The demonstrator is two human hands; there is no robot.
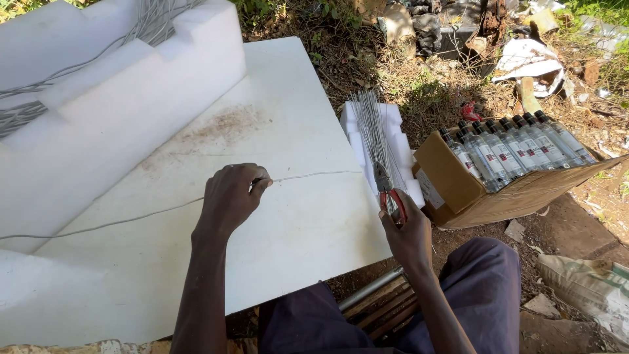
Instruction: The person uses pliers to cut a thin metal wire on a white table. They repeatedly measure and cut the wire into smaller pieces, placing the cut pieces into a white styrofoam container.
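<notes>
Two hands work here: our left hand (pixel 229 196) pinches the wire (pixel 131 219) lying across the board (pixel 288 98), while our right hand (pixel 409 236) grips pliers (pixel 388 193) off its right edge.

Wire (pixel 308 175) on board (pixel 295 223), pliers (pixel 388 190) right

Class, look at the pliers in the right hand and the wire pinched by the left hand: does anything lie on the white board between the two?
Nothing visible does. The wire runs free across the bare white board from the left hand toward the pliers in the right hand.
</notes>
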